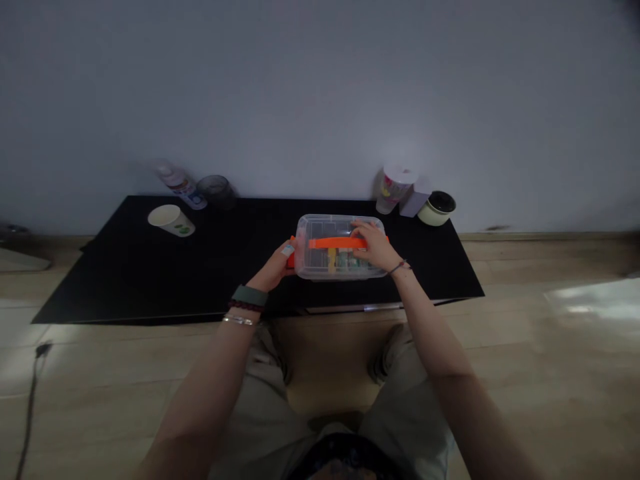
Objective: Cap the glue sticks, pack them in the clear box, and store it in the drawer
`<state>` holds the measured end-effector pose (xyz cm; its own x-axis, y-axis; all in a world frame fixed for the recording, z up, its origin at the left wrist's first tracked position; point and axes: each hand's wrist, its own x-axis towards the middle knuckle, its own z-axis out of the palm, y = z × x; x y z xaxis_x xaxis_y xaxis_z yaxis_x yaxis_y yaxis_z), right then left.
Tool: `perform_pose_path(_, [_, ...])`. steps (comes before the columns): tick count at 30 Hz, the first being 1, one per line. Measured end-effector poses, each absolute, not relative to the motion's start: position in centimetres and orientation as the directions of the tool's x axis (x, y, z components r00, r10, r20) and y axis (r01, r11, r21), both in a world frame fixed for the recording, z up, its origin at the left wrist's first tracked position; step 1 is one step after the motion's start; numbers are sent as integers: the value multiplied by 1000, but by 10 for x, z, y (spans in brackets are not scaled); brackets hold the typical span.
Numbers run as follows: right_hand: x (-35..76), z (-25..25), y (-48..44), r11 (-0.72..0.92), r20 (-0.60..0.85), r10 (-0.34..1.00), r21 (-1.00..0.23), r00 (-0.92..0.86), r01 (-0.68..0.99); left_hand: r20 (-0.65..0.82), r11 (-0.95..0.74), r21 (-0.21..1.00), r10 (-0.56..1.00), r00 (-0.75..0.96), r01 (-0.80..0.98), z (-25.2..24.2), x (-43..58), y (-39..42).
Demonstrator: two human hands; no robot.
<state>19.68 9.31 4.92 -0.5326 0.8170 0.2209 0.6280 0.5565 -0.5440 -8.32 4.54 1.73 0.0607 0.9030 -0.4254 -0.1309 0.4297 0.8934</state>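
Observation:
A clear plastic storage box (pixel 320 270) with its lid on sits near the front middle of the black table. Yellow and green items show through its walls, too blurred to name. My left hand (pixel 276 265) grips the box's left end at the orange latch, with the thumb along the lid's edge. Across the lid lies an orange handle (pixel 330 243). My right hand (pixel 375 245) is over the right part of the lid, its thumb and fingers curled around the handle's right end. The right latch is mostly hidden by that hand.
On the black table (pixel 125 273), a paper cup (pixel 170 220), a bottle (pixel 180 185) and a dark cup (pixel 217 192) stand left. A patterned cup (pixel 394 190), a pale carton (pixel 413 201) and a cream jar (pixel 436 211) stand right. Behind is a wall; a cable (pixel 33 400) lies on the floor.

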Motion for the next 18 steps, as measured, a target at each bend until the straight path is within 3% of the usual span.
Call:
perform_pose_path(12, [195, 52, 90, 553, 246, 823, -554, -512, 622, -430, 429, 896, 903, 21, -115, 19, -82, 47])
perform_pose_path(18, [202, 46, 93, 443, 337, 889, -465, -310, 766, -442, 439, 892, 897, -3, -111, 19, -82, 48])
